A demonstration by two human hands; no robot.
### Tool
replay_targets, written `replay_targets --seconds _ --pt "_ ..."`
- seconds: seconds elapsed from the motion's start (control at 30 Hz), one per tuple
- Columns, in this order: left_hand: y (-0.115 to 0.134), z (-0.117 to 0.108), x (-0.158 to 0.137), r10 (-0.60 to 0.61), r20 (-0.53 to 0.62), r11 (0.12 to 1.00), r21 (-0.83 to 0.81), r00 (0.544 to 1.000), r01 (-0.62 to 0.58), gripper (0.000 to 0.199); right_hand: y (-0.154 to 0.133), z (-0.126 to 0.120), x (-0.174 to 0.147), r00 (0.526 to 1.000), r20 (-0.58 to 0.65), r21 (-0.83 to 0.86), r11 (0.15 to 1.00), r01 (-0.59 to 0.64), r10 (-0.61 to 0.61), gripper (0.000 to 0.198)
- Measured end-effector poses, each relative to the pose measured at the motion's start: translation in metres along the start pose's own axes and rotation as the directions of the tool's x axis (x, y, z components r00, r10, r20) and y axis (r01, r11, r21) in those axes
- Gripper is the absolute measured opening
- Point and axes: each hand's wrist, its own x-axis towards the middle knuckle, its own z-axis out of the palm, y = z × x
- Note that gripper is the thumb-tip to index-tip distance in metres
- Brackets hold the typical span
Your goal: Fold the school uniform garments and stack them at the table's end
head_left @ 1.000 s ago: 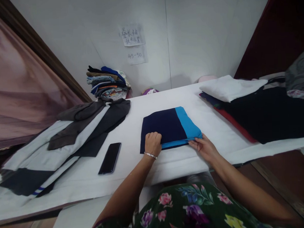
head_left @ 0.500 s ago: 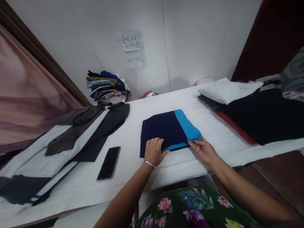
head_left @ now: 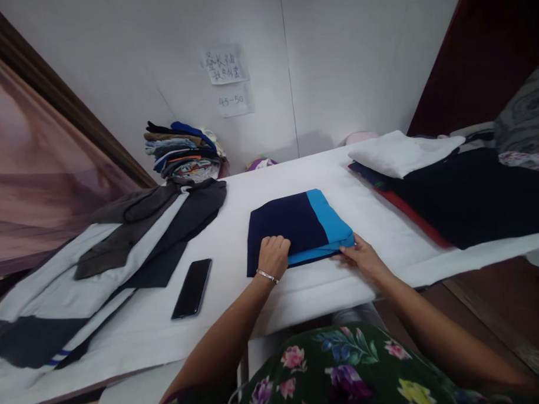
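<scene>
- A folded garment (head_left: 281, 219), mostly dark navy, lies on the tabletop (head_left: 229, 256) to the right of the phone (head_left: 192, 289) and well apart from it.
- Its shape is a roughly four-sided flat bundle, in several layers.
- The navy side faces the phone; a bright blue band (head_left: 327, 216) runs along the opposite side.
- More bright blue shows between layers at the near edge.

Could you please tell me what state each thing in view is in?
Navy and bright-blue cloth garment: folded flat
Left hand: curled on the garment, palm hidden
Right hand: pinching the garment's near right corner
Black rectangular phone: lying flat, screen dark
Grey and white cloth clothes: unfolded, overlapping
Multicoloured cloth stack: folded, piled
White cloth piece: lying partly on black fabric
White handwritten paper sheets: fixed to the wall
Pink cloth curtain: hanging
</scene>
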Motion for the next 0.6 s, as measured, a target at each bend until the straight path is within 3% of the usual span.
replay_targets --seconds 0.1,0.2,0.27,0.33,0.4,0.47,0.53,0.6 --pt "0.001 0.011 -0.004 0.058 0.019 0.998 -0.021 0.998 -0.058 0.024 -0.006 -0.017 -0.005 1.000 -0.026 -0.205 0.979 -0.001 -0.004 0.077" --pt "0.001 0.014 -0.007 0.050 0.016 0.999 -0.017 0.999 -0.049 0.022 -0.012 -0.029 -0.010 0.995 -0.049 -0.318 0.946 0.063 -0.083 0.079" --pt "0.000 0.013 -0.007 0.041 0.010 0.999 -0.016 0.999 -0.040 0.021 -0.015 -0.031 -0.010 0.984 -0.033 -0.458 0.878 0.139 -0.173 0.080" --pt "-0.001 0.010 -0.006 0.028 0.006 0.999 -0.026 1.000 -0.028 0.020 -0.018 -0.030 -0.008 0.962 0.037 -0.681 0.698 0.221 -0.269 0.082" --pt "-0.002 0.008 -0.005 0.012 0.009 0.999 -0.048 1.000 -0.012 0.022 -0.021 -0.028 -0.002 0.923 0.142 -0.862 0.414 0.293 -0.358 0.082" --pt "-0.003 0.006 -0.004 0.000 0.022 0.997 -0.071 1.000 0.002 0.023 -0.023 -0.027 0.006 0.872 0.262 -0.923 0.156 0.351 -0.413 0.078" --pt "-0.003 0.005 -0.004 -0.008 0.037 0.997 -0.081 0.999 0.011 0.024 -0.024 -0.026 0.016 0.823 0.386 -0.904 0.006 0.427 -0.417 0.067" --pt "-0.003 0.004 -0.005 -0.012 0.045 0.996 -0.083 0.999 0.015 0.024 -0.024 -0.027 0.025 0.781 0.480 -0.864 -0.058 0.501 -0.399 0.053"
